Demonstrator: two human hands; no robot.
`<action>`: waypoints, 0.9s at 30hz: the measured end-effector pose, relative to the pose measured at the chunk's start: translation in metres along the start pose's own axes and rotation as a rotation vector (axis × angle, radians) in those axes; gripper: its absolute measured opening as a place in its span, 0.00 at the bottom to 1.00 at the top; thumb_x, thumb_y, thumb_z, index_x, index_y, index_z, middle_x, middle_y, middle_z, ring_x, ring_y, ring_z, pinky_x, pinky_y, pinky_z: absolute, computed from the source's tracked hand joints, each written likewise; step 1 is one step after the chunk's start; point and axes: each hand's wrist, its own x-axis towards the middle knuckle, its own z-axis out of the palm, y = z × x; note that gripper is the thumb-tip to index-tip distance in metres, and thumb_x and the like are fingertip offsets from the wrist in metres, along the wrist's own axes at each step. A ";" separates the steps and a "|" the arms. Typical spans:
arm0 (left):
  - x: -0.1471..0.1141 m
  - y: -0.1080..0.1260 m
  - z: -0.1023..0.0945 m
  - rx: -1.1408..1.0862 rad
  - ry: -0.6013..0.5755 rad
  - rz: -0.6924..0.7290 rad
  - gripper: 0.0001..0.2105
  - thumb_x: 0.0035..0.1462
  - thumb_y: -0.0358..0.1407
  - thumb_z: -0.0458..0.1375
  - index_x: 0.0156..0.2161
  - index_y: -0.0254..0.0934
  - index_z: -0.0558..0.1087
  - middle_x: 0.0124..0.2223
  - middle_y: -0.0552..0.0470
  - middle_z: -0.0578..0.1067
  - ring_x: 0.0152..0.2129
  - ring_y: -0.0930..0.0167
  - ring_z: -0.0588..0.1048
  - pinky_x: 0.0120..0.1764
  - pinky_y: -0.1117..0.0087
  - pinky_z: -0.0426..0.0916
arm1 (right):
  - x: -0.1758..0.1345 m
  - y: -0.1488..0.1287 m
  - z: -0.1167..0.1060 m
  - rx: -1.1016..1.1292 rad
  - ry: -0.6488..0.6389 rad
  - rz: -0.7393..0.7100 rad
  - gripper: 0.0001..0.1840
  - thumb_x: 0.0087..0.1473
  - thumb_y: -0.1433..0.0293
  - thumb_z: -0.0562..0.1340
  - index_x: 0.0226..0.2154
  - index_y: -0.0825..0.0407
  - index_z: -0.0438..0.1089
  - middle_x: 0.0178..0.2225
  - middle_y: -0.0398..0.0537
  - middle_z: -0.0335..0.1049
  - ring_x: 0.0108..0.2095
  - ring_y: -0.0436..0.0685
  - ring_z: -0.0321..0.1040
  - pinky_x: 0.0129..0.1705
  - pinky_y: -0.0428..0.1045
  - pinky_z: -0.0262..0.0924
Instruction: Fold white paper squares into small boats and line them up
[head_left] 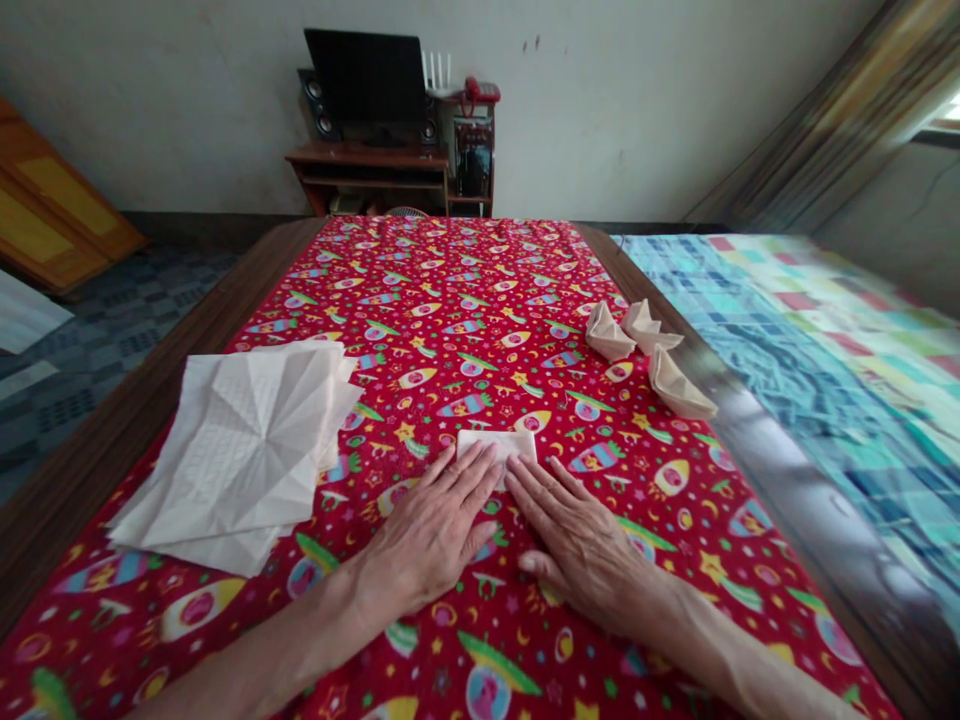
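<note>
A small folded white paper [498, 444] lies on the red rocket-print tablecloth [465, 300]. My left hand [431, 535] lies flat with fingers spread, its fingertips resting on the paper's near left edge. My right hand [577, 540] lies flat beside it, its fingertips touching the paper's near right edge. Neither hand grips anything. A stack of creased white paper sheets [240, 450] sits to the left of my left hand. Three folded beige paper shapes [645, 355] rest near the table's right edge.
The wooden table edge [120, 420] shows beyond the cloth on the left. A bed with a checked cover [825, 350] stands close on the right. A desk with a monitor and speakers [375, 110] stands against the far wall.
</note>
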 end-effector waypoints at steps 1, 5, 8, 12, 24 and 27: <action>-0.002 -0.001 0.000 0.004 0.000 -0.006 0.26 0.64 0.39 0.47 0.64 0.31 0.52 0.66 0.45 0.52 0.64 0.64 0.50 0.63 0.57 0.48 | 0.000 0.001 0.000 0.004 -0.007 0.000 0.40 0.62 0.54 0.50 0.66 0.59 0.35 0.67 0.55 0.34 0.66 0.62 0.31 0.65 0.60 0.39; -0.010 -0.004 0.000 -0.004 0.034 -0.045 0.24 0.65 0.42 0.46 0.62 0.33 0.58 0.65 0.46 0.55 0.63 0.65 0.52 0.63 0.58 0.48 | -0.002 0.003 -0.003 -0.006 -0.013 0.003 0.37 0.62 0.56 0.50 0.65 0.58 0.39 0.66 0.55 0.38 0.66 0.61 0.33 0.65 0.61 0.42; -0.014 -0.005 0.000 -0.010 0.047 -0.058 0.23 0.65 0.43 0.46 0.61 0.34 0.58 0.65 0.46 0.56 0.63 0.66 0.53 0.63 0.59 0.49 | -0.006 0.005 -0.007 -0.026 0.003 -0.001 0.34 0.63 0.59 0.51 0.65 0.57 0.42 0.65 0.54 0.44 0.65 0.61 0.38 0.64 0.61 0.46; -0.015 -0.005 -0.001 -0.015 0.028 -0.068 0.23 0.65 0.43 0.46 0.61 0.35 0.59 0.65 0.47 0.56 0.63 0.66 0.53 0.63 0.59 0.50 | -0.013 0.006 -0.013 -0.072 0.029 0.006 0.30 0.63 0.63 0.52 0.64 0.56 0.47 0.63 0.53 0.50 0.64 0.61 0.45 0.61 0.62 0.51; -0.003 0.003 -0.008 -0.014 0.042 -0.052 0.21 0.65 0.41 0.46 0.57 0.28 0.64 0.62 0.41 0.62 0.61 0.64 0.57 0.63 0.61 0.51 | -0.002 0.000 -0.009 -0.139 0.174 0.046 0.22 0.63 0.67 0.50 0.57 0.56 0.61 0.57 0.53 0.61 0.59 0.61 0.56 0.60 0.62 0.53; 0.011 0.007 -0.001 -0.038 0.053 -0.011 0.24 0.65 0.42 0.45 0.60 0.29 0.59 0.64 0.42 0.57 0.63 0.64 0.53 0.63 0.62 0.51 | 0.009 0.004 -0.009 -0.137 0.137 0.052 0.25 0.63 0.65 0.51 0.60 0.57 0.58 0.60 0.54 0.57 0.62 0.62 0.49 0.61 0.64 0.51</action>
